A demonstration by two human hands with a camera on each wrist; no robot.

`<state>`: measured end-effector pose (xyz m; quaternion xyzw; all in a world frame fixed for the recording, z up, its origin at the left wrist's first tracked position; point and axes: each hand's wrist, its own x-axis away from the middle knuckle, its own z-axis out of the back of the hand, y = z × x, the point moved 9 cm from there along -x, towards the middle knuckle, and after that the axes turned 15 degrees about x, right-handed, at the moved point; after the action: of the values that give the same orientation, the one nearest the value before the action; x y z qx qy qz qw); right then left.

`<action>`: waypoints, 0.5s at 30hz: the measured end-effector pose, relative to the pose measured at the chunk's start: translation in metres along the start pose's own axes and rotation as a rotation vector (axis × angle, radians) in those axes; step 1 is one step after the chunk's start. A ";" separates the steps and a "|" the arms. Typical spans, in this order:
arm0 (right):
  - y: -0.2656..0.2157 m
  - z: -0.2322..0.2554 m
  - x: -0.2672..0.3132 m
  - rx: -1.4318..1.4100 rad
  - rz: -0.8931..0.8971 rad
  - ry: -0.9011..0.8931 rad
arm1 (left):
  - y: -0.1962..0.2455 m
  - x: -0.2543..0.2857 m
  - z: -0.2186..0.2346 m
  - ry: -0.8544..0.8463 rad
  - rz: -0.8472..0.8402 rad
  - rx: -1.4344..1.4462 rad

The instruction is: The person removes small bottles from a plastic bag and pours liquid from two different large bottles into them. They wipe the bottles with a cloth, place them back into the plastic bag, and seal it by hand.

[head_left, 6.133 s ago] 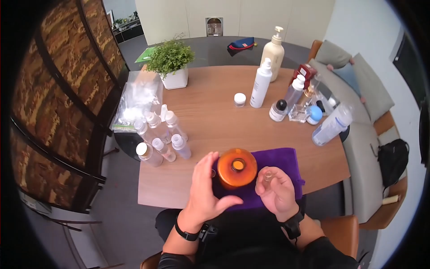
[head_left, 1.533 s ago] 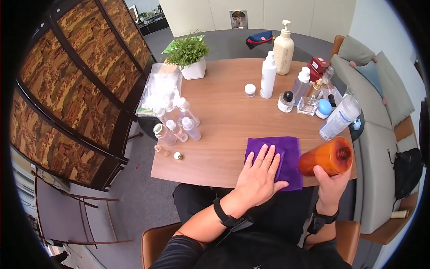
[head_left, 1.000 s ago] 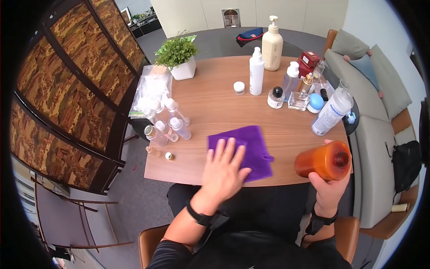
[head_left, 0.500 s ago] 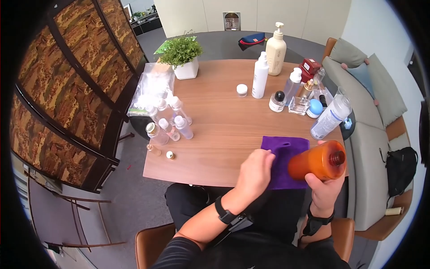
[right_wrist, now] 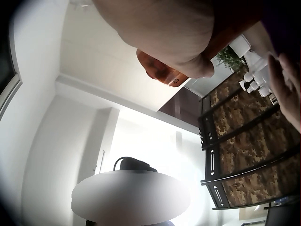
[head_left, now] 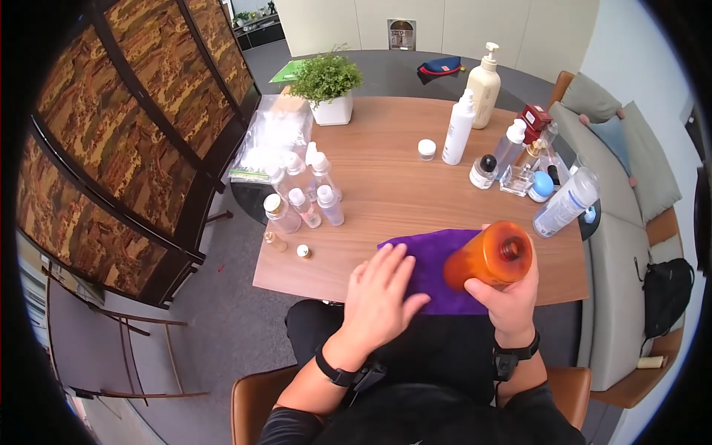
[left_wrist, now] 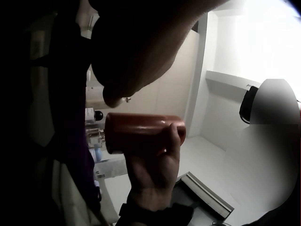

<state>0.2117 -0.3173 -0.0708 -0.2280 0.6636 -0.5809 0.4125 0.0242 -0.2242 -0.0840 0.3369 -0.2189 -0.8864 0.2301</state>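
My right hand (head_left: 512,300) grips an amber bottle (head_left: 480,261), tilted with its dark capless-looking neck toward me, over a purple cloth (head_left: 429,276). In the left wrist view the thumb lies along the side of the amber bottle (left_wrist: 141,127). The cloth lies at the table's front edge, partly hidden by the bottle. At its left edge is my left hand (head_left: 378,300), fingers extended and thumb spread. The right wrist view shows that left hand (right_wrist: 288,89) at the side, with the bottle's end (right_wrist: 160,70) below the right hand.
Left of the hands stand a small glass bottle (head_left: 275,241), a small cap (head_left: 303,251) and several clear bottles (head_left: 326,205). A white jar (head_left: 426,149), white spray bottle (head_left: 458,127), perfume bottle (head_left: 515,180) and leaning clear bottle (head_left: 567,202) stand farther back and right.
Earlier the amber bottle stood upright on the cloth; now the right hand holds it up, moved leftward over the cloth lately. The left hand has shifted the cloth sideways and straightened its fingers.
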 end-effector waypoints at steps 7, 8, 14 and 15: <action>0.000 -0.011 -0.001 0.070 0.072 -0.056 | -0.052 -0.009 0.009 0.109 0.364 -0.066; 0.001 -0.014 -0.002 0.036 0.046 -0.039 | -0.055 -0.012 0.002 0.061 0.382 -0.028; 0.007 -0.020 -0.006 0.008 0.041 -0.027 | -0.047 -0.028 -0.018 -0.094 0.263 0.374; 0.008 -0.020 -0.006 0.022 0.035 -0.027 | -0.051 -0.028 -0.019 -0.096 0.260 0.377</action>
<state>0.2002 -0.2989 -0.0771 -0.2196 0.6554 -0.5778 0.4340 0.0430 -0.1720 -0.1109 0.3004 -0.4329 -0.8078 0.2644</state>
